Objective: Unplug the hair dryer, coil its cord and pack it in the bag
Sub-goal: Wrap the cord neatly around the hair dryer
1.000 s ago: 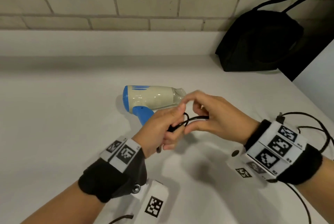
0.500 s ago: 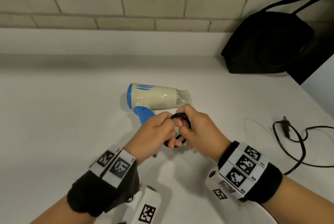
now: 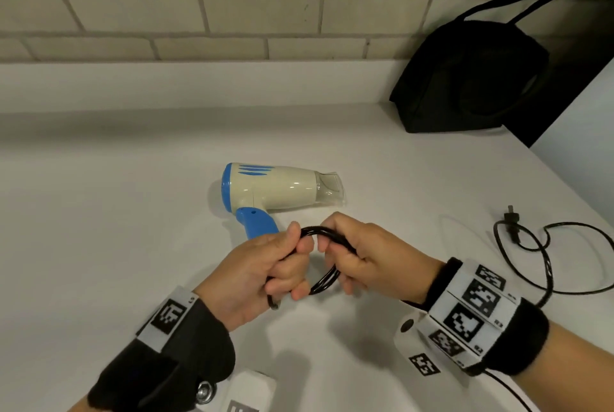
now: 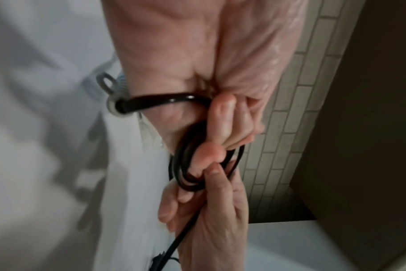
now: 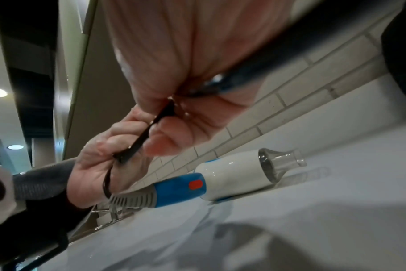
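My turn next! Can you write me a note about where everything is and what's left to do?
Left hand: grips the coiled loops of the cord.
Right hand: grips the same loops from the other side.
Hair dryer lies on the counter. Plug lies loose on the counter to the right, so unplugging is done.
Left: wind in the slack cord, then pack it all in the black bag at the back right.

White counter (image 3: 99,245) under dryer (image 3: 282,187), bag (image 3: 465,79)

The hair dryer (image 3: 282,190) lies mid-counter (image 3: 99,228), the bag (image 3: 465,79) behind right, the plug (image 3: 511,220) at right.
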